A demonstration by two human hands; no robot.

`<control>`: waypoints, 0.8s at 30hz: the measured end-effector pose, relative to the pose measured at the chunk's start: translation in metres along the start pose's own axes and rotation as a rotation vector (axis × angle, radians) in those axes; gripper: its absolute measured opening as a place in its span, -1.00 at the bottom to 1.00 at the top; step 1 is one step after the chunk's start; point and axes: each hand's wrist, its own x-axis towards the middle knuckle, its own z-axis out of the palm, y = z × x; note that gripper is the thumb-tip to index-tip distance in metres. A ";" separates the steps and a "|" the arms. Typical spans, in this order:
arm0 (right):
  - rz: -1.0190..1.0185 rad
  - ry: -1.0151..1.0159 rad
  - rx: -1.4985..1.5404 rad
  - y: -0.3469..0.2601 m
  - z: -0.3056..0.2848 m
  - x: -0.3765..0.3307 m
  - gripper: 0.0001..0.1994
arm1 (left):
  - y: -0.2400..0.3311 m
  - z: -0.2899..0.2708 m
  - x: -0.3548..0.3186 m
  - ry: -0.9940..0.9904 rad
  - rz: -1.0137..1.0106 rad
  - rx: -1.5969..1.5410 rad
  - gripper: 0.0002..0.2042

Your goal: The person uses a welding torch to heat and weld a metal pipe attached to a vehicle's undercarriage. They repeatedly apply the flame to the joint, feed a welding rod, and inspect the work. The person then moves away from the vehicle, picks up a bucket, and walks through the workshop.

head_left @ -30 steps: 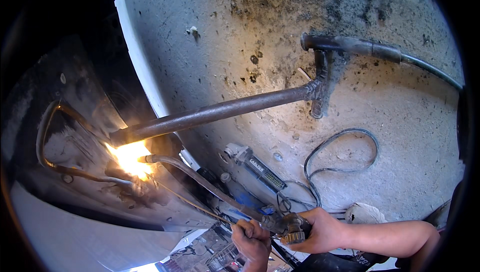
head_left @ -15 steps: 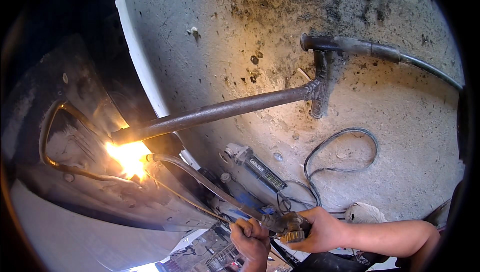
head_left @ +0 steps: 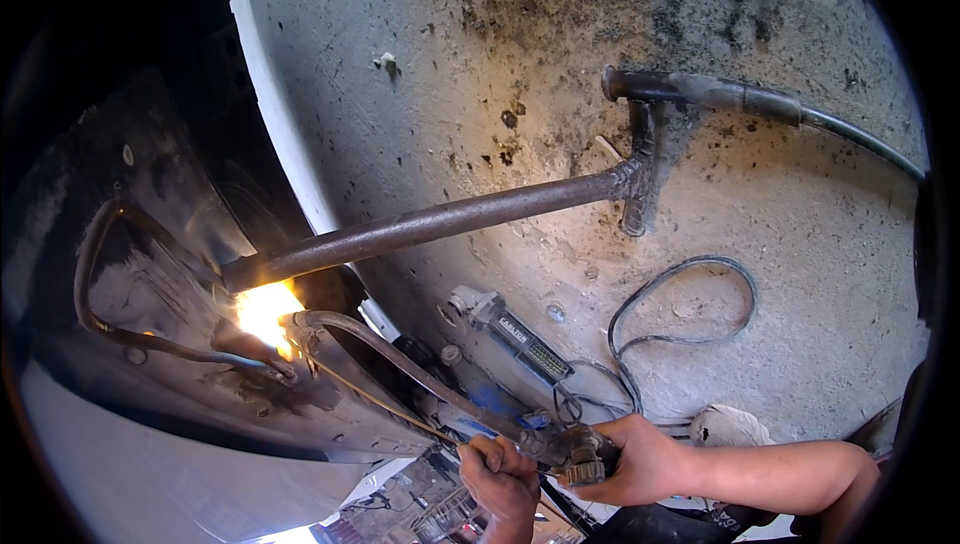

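Left hand (head_left: 502,486) pinches a thin rod (head_left: 380,403); close beside it, the right hand (head_left: 642,461) grips a torch (head_left: 432,380). Rod and torch reach left to a bright flame (head_left: 268,314) at a dark panel (head_left: 135,284) (a bent bar (head_left: 84,269) loops across it), beside a pipe (head_left: 450,216). Beyond, a grinder (head_left: 520,344) rests on the floor (head_left: 820,254).

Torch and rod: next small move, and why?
I'd probably ease the rod slightly into the flame: its far end appears to sit by the flame's lower edge, the left hand grips it, and the right hand holds the torch, its flame burning near the end of the thick pipe.
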 end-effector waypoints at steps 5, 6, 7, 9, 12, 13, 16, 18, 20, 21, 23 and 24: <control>-0.002 -0.001 0.013 0.001 0.000 0.000 -0.71 | -0.004 -0.005 0.004 -0.031 0.018 -0.002 -0.59; 0.006 -0.002 0.011 0.000 0.000 0.000 -0.71 | -0.003 -0.004 0.004 -0.017 0.019 -0.006 -0.59; 0.009 -0.003 0.011 0.000 0.000 0.000 -0.71 | -0.003 -0.003 0.004 -0.004 0.020 -0.011 -0.59; 0.014 -0.004 0.013 0.002 0.001 -0.001 -0.72 | -0.003 -0.002 0.004 -0.018 0.026 -0.020 -0.59; -0.017 0.008 -0.020 0.004 0.001 0.000 -0.71 | -0.004 -0.004 0.005 -0.043 0.026 -0.021 -0.59; -0.005 0.001 -0.013 0.003 0.001 0.000 -0.71 | -0.004 -0.004 0.006 -0.051 0.025 -0.020 -0.59; 0.013 -0.009 0.000 0.001 0.000 0.000 -0.70 | -0.004 -0.005 0.007 -0.046 0.024 0.013 -0.59; 0.003 -0.003 -0.003 0.001 0.000 0.000 -0.69 | -0.003 -0.004 0.006 -0.051 0.022 0.014 -0.59; 0.004 -0.006 -0.022 -0.002 0.000 0.001 -0.69 | -0.001 -0.002 0.005 -0.025 0.026 0.032 -0.59; 0.005 -0.008 -0.032 -0.003 0.000 0.002 -0.69 | 0.001 0.001 0.004 0.001 0.030 0.051 -0.59; -0.008 0.004 -0.023 -0.001 0.001 0.002 -0.69 | 0.000 0.002 0.003 0.020 0.032 0.054 -0.58; -0.015 0.009 -0.019 0.000 0.002 0.002 -0.69 | -0.001 0.001 0.004 0.020 0.031 0.039 -0.58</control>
